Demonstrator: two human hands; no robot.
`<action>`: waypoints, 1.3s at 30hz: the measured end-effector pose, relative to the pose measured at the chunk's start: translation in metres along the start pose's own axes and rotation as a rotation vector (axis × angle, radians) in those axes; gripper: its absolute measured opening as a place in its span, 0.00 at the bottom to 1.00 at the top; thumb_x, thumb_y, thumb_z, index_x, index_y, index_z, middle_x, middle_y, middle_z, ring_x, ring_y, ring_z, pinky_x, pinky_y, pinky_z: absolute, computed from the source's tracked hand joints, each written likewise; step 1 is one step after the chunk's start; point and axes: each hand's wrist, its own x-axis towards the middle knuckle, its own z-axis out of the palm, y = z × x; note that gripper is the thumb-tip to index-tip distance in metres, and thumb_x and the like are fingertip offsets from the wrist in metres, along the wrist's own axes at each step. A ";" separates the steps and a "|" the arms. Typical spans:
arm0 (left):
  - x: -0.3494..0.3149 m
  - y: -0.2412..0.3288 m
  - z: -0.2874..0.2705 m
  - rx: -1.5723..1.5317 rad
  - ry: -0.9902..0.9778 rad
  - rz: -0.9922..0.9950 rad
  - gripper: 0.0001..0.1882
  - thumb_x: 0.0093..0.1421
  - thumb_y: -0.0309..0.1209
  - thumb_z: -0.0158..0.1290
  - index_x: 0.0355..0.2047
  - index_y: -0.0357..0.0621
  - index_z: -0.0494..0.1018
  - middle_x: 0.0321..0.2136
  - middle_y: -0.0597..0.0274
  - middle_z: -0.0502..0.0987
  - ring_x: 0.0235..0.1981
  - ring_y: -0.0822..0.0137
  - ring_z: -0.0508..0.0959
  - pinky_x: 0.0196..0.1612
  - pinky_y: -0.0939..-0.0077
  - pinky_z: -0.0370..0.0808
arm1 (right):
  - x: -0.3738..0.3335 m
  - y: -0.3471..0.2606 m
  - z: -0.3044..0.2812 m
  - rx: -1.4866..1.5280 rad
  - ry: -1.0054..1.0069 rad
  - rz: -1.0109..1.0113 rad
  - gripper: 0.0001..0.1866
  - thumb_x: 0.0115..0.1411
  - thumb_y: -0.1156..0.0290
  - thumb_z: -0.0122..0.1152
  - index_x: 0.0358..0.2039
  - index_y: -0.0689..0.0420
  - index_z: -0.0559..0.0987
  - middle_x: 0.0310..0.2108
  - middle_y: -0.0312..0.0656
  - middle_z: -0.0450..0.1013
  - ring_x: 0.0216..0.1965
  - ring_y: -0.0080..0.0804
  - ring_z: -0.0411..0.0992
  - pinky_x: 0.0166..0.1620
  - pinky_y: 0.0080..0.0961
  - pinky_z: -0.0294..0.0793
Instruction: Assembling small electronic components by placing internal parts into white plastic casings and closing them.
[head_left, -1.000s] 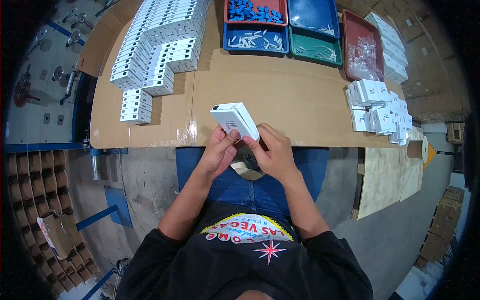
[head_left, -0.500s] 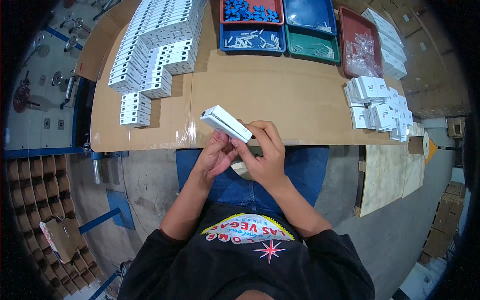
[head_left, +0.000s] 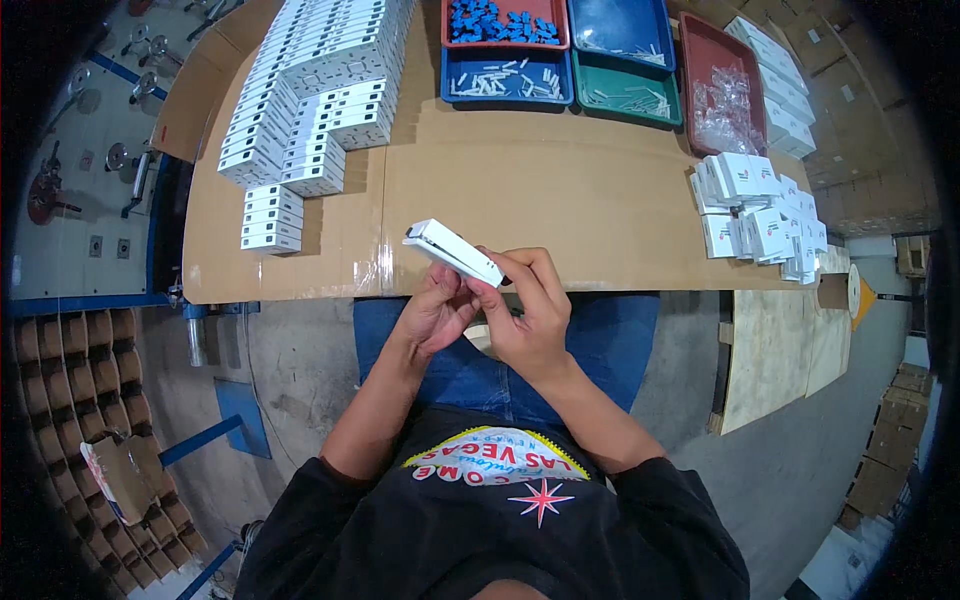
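Observation:
A narrow white box (head_left: 455,250) is held tilted above the table's near edge. A dark gap runs along its side, and its far left end is dark. My left hand (head_left: 430,315) supports it from below, the thumb against its underside and the other fingers curled. My right hand (head_left: 532,312) grips the lower right end between thumb and bent fingers. The right fingertips are partly hidden behind the box.
White units (head_left: 270,160) are stacked at the left of the cardboard-covered table (head_left: 560,210). Trays of blue clips (head_left: 500,22), white pegs (head_left: 505,80) and clear bags (head_left: 722,110) line the back. Small white packets (head_left: 760,215) are heaped at the right.
The box has rolled slightly in my fingers, and its far left end sits a little lower. Both hands keep hold and have barely moved.

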 end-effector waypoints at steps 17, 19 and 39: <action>-0.001 0.021 0.042 0.600 0.178 0.078 0.22 0.59 0.23 0.67 0.53 0.40 0.75 0.47 0.61 0.82 0.50 0.68 0.80 0.54 0.69 0.79 | 0.008 0.009 -0.030 0.437 -0.164 0.213 0.24 0.63 0.71 0.68 0.58 0.61 0.76 0.58 0.54 0.75 0.56 0.38 0.76 0.54 0.32 0.75; -0.002 0.018 0.040 0.647 0.164 0.081 0.20 0.59 0.23 0.67 0.51 0.40 0.77 0.45 0.63 0.83 0.47 0.70 0.81 0.52 0.71 0.79 | 0.001 0.016 -0.037 0.282 -0.279 0.186 0.23 0.65 0.69 0.67 0.58 0.64 0.75 0.55 0.54 0.78 0.53 0.38 0.79 0.53 0.32 0.77; -0.001 0.025 0.083 0.834 -0.108 0.585 0.28 0.61 0.46 0.64 0.52 0.37 0.73 0.49 0.51 0.79 0.56 0.53 0.77 0.64 0.54 0.70 | -0.001 0.015 -0.034 0.515 -0.173 0.072 0.18 0.71 0.65 0.57 0.54 0.64 0.75 0.56 0.61 0.75 0.60 0.51 0.73 0.63 0.42 0.71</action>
